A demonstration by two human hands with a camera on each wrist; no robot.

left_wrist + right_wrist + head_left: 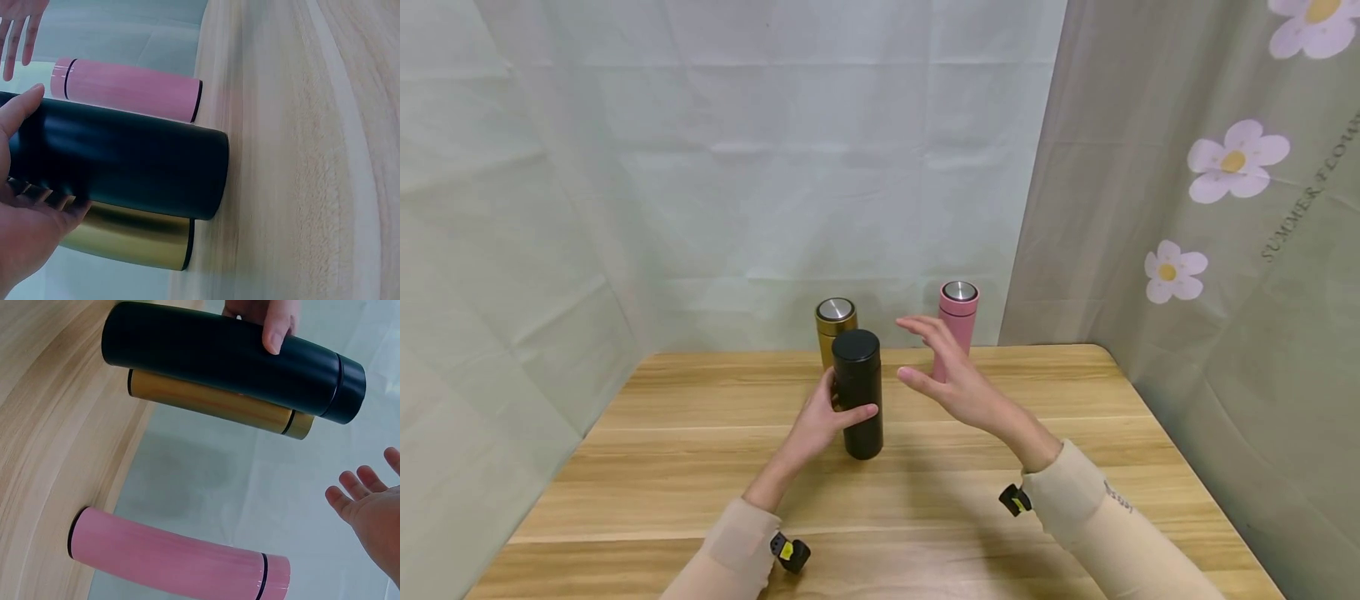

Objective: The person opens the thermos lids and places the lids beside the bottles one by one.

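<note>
A black thermos bottle (863, 425) stands upright near the middle of the wooden table, and my left hand (820, 421) grips its body, thumb across the front. Behind it is a gold thermos bottle (827, 337) with a silver-topped lid, partly hidden by the black one. A pink thermos bottle (959, 325) stands at the back right, also with a silver lid top. My right hand (951, 375) hovers in front of the pink bottle, fingers spread and holding nothing. In the right wrist view, the right hand's fingers (356, 487) are apart from every bottle.
The wooden table (700, 475) runs back to a pale cloth curtain (850, 167). A grey curtain with printed flowers (1238, 161) hangs on the right. Dark wrist cameras are strapped to both sleeves.
</note>
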